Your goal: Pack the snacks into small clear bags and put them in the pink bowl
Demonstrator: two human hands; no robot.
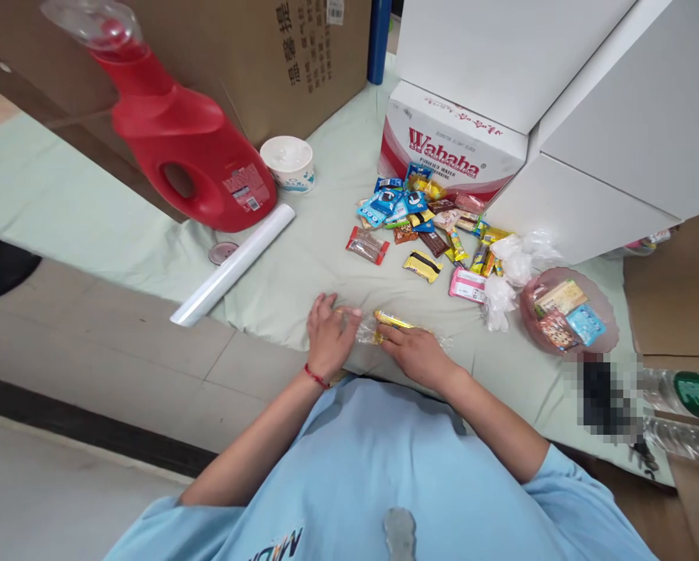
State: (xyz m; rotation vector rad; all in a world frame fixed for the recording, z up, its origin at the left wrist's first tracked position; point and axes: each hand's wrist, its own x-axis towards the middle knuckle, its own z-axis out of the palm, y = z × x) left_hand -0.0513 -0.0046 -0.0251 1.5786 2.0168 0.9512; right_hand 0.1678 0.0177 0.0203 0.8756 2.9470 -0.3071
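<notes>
Covering the yellow-wrapped snack (396, 319) near the front edge of the green cloth (311, 261), the right hand (418, 354) is resting (whether gripping, I cannot tell); the left hand (326, 335) is lying loosely spread beside clear plastic film (365, 329). Steady, flat pressure is probably serving best.

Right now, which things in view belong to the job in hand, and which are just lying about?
In the job:
yellow snack packet, under the right hand
clear plastic, at the left hand
probably the snack pile

Apparently lying about:
red jug
paper tub
white roll
water box
</notes>
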